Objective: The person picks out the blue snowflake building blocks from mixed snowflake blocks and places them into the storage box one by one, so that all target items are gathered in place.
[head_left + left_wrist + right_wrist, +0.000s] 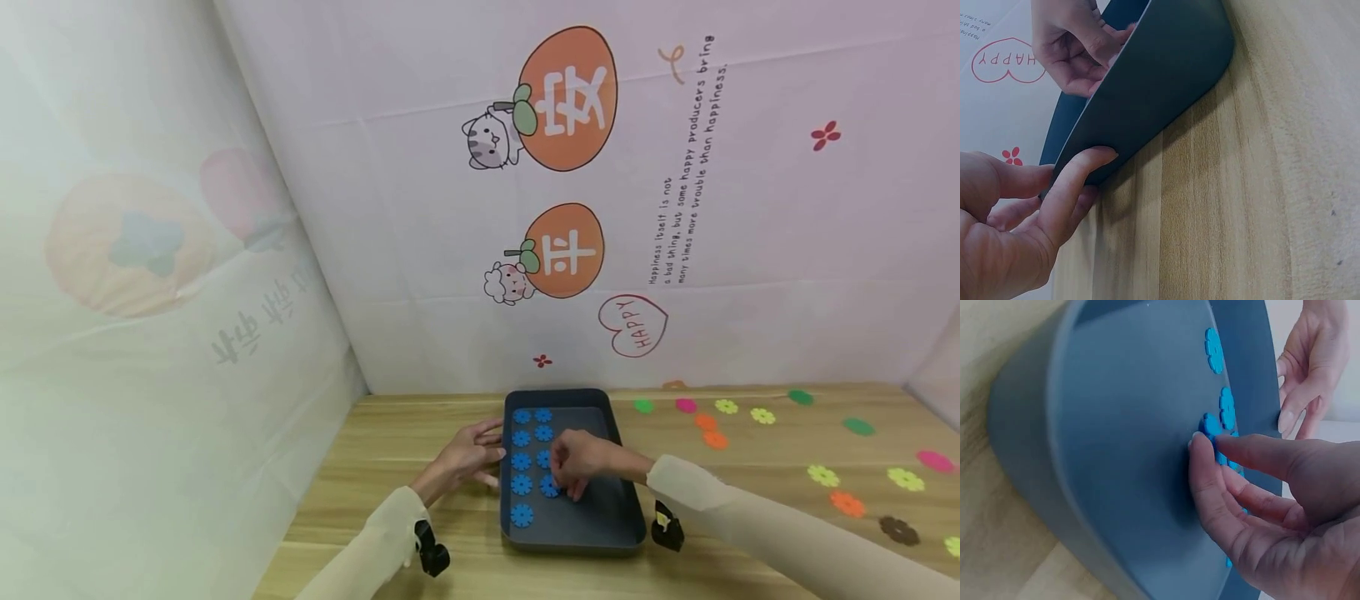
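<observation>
A dark grey rectangular tray [600,521] lies on the wooden table, its floor carrying several blue flower-shaped plastic discs [522,515] in two columns along the left side. Over the right column, my right hand [581,461] reaches into the tray. Its thumb and forefinger pinch a blue disc [1211,425] close to the tray floor, the other fingers bent beneath. At the tray's left side is my left hand [465,454], with fingers spread. In the left wrist view, one finger [1088,164] lies against the outer wall and other fingertips are right at the rim.
Right of the tray lie scattered flower discs: yellow ones [823,476], orange ones [847,503], green ones [858,427], pink ones [935,461] and a brown one [898,530]. A printed white cloth [435,250] hangs behind the table, with another on the left.
</observation>
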Demonstrator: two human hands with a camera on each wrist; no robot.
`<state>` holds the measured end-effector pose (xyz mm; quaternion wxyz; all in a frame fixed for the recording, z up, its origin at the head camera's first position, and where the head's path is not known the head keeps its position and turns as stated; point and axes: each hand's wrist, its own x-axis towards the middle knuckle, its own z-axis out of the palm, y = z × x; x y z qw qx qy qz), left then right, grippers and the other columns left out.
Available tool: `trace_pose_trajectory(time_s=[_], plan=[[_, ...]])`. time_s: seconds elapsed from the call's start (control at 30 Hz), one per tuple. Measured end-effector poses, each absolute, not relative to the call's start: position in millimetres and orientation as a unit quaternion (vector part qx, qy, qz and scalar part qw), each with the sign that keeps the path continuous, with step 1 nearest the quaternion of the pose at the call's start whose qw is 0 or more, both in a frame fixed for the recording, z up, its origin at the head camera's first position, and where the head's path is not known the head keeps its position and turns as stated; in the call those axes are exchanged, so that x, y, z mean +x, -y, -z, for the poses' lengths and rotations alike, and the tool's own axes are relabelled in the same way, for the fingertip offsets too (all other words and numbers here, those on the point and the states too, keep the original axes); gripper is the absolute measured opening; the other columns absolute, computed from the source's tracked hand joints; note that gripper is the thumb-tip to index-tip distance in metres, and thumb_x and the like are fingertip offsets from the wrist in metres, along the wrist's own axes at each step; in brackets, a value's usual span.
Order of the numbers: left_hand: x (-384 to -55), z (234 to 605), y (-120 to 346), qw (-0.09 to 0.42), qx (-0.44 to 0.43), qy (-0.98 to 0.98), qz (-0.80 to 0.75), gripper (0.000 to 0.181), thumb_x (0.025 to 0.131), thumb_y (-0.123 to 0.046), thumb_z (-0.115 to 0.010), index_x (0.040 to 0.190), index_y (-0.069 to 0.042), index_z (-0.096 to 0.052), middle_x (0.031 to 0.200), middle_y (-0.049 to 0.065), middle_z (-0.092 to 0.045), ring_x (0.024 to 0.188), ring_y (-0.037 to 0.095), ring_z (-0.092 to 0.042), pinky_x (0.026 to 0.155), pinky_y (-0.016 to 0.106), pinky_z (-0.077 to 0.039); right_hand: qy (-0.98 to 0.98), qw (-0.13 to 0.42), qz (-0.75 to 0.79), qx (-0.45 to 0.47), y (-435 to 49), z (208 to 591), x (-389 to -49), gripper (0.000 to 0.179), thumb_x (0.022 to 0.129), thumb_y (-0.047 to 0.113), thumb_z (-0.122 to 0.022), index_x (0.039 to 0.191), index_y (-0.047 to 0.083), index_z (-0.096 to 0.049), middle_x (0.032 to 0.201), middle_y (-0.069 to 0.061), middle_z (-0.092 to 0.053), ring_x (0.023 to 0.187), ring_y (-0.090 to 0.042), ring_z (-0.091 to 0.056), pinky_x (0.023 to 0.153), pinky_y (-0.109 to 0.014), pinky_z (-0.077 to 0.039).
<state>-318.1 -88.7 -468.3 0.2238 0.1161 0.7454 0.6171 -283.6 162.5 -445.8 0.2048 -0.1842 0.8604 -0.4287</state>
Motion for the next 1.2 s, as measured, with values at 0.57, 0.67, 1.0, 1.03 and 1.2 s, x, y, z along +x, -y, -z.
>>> trace_pose_trajectory(time_s=[0.57, 0.67, 1.0, 1.03, 1.2], plan=[[-320, 466, 93, 0.220, 0.115, -0.751, -0.612, 0.064, 0.102, 0.001, -0.062, 0.162, -0.005, -0.039, 0.158, 0.030, -0.044, 0.135, 0.044, -0.057, 0.064, 0.036, -0.068, -0.844, 0.143, 0.426, -0.294, -223, 424, -301, 0.013, 0.092, -0.004, -0.068, 0.103, -0.009, -0.064, 0.087, -0.013, -0.070, 0.076, -0.016, -0.064, 0.061, -0.031, -0.064], [-321, 466, 93, 0.220, 0.115, -0.752, -0.610, 0.064, 0.102, 0.001, -0.062, 0.162, -0.005, -0.038, 0.158, 0.030, -0.045, 0.135, 0.044, -0.057, 0.064, 0.036, -0.068, -0.827, 0.135, 0.451, -0.308, -241, 425, -302, 0.013, 0.094, -0.005, -0.066, 0.105, -0.012, -0.062, 0.090, -0.018, -0.069, 0.078, -0.016, -0.063, 0.062, -0.030, -0.062], [-319, 470, 94, 0.220, 0.115, -0.753, -0.610, 0.063, 0.103, 0.000, -0.061, 0.162, -0.006, -0.039, 0.158, 0.029, -0.045, 0.133, 0.042, -0.060, 0.065, 0.037, -0.068, -0.815, 0.073, 0.468, -0.334, -310, 427, -292, 0.010, 0.100, -0.003, -0.065, 0.108, -0.009, -0.064, 0.094, -0.019, -0.070, 0.081, -0.011, -0.068, 0.069, -0.030, -0.063], [-319, 470, 94, 0.220, 0.115, -0.753, -0.609, 0.063, 0.103, 0.000, -0.061, 0.162, -0.006, -0.039, 0.158, 0.029, -0.045, 0.133, 0.042, -0.060, 0.065, 0.037, -0.068, -0.817, 0.065, 0.462, -0.338, -317, 428, -290, 0.010, 0.100, -0.002, -0.066, 0.109, -0.006, -0.065, 0.096, -0.019, -0.070, 0.083, -0.011, -0.068, 0.070, -0.029, -0.063], [-318, 471, 94, 0.219, 0.115, -0.751, -0.612, 0.064, 0.102, 0.001, -0.062, 0.161, -0.006, -0.040, 0.157, 0.030, -0.046, 0.132, 0.043, -0.060, 0.065, 0.037, -0.068, -0.832, 0.071, 0.430, -0.343, -357, 434, -278, 0.016, 0.101, 0.004, -0.067, 0.117, 0.006, -0.066, 0.105, -0.015, -0.067, 0.092, -0.013, -0.068, 0.076, -0.025, -0.062]])
